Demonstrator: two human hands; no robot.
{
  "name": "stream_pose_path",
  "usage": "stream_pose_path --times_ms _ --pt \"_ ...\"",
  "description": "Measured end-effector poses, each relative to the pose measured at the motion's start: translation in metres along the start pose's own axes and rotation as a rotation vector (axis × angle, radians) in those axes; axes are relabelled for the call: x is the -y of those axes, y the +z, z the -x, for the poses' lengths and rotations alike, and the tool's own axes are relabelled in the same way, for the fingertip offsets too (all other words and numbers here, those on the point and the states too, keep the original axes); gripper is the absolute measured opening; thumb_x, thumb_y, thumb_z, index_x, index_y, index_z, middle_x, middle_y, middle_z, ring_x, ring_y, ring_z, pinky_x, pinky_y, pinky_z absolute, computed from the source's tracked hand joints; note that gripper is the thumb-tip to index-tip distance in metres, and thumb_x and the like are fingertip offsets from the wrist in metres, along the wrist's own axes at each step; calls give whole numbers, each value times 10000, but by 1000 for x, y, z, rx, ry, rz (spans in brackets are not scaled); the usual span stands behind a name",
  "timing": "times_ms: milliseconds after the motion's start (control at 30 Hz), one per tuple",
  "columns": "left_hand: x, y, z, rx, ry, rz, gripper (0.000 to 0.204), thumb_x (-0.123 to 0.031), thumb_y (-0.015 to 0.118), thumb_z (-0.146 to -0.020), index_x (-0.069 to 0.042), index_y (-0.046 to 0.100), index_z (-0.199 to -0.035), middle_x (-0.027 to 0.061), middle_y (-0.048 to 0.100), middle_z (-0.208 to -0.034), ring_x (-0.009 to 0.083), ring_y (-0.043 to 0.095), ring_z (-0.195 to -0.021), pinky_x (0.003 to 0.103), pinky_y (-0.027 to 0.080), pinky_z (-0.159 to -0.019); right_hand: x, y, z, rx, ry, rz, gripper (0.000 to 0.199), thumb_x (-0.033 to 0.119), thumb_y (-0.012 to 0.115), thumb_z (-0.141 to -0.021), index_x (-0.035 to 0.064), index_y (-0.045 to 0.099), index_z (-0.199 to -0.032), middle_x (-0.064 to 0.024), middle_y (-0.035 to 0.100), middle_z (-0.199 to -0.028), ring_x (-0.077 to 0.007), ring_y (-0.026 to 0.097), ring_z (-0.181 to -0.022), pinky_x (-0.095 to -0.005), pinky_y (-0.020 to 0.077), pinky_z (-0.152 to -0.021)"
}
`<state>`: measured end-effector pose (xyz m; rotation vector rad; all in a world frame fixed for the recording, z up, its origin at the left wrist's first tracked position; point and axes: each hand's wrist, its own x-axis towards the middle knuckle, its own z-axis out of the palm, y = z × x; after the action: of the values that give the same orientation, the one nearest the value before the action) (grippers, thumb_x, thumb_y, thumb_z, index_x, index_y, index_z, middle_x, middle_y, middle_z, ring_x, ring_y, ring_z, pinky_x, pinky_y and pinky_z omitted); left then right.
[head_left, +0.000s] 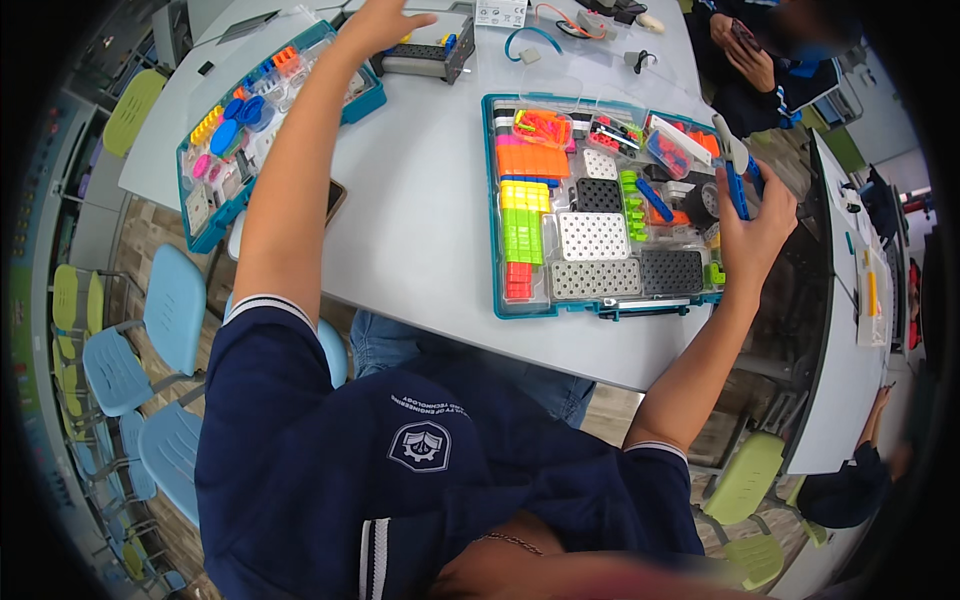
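Observation:
My right hand (757, 225) is wrapped round a pair of pliers (735, 160) with blue handles and a grey head, held upright at the right edge of a teal parts case (497, 300). In that case lie orange bricks (530, 160), yellow-green bricks (521, 225), and white (594, 237) and black perforated plates (672, 271). Far ahead, my left hand (385, 22) reaches out with fingers extended, partly cut off by the top edge. Nothing shows in it. Just below and right of it stands a dark grey perforated assembly (425, 60) with yellow and blue pieces.
A second teal case (210, 235) of colourful parts sits at the left, partly behind my left arm. A phone (336, 198) lies by the table edge. Cables (535, 40) and a white printed box (500, 12) are at the back. Another person's hands (750, 62) hold a phone at the upper right.

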<state>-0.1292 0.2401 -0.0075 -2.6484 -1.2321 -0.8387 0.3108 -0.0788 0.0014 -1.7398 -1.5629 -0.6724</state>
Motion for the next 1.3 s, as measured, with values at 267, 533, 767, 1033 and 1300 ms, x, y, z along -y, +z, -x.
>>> stream_pose_path --times_ms 267,533,767,1033,1300 --pt "27 15 6 306 -517 -206 613 -498 663 -921 41 679 -1212 277 689 -1194 379 690 -1105 440 539 -952 4 2 0 8 -16 -20 491 309 837 -816 47 671 -1196 -110 679 -1116 -317 580 -1150 -448 367 -1032" --pt "26 29 5 206 -475 -167 425 -368 576 -969 4 742 -1087 233 734 -1041 376 711 -992 468 540 -896 7 0 0 -5 -28 -28 484 294 838 -806 58 676 -1196 -106 682 -1113 -313 580 -1146 -440 358 -1033" --pt "32 20 -1 -272 -464 -172 391 -363 517 -1010 -53 720 -1134 234 730 -1037 426 692 -980 492 543 -865 10 -3 -1 -1 -29 -55 482 300 838 -806 62 675 -1191 -95 686 -1091 -307 579 -1145 -442 357 -1020" --pt "-61 -38 -29 -649 -319 -42 272 -229 534 -1023 -6 682 -1071 268 692 -953 481 650 -919 524 511 -812 37 -3 1 57 345 -554 406 291 844 -834 21 692 -1096 -32 656 -850 -137 583 -796 -300 475 -783" --pt "-110 -51 -24 -802 -266 454 305 -260 555 -1041 12 692 -1039 180 709 -846 319 681 -759 396 522 -709 50 -5 3 101 333 -628 413 292 853 -836 4 691 -1084 -21 643 -837 -96 556 -763 -261 473 -741"
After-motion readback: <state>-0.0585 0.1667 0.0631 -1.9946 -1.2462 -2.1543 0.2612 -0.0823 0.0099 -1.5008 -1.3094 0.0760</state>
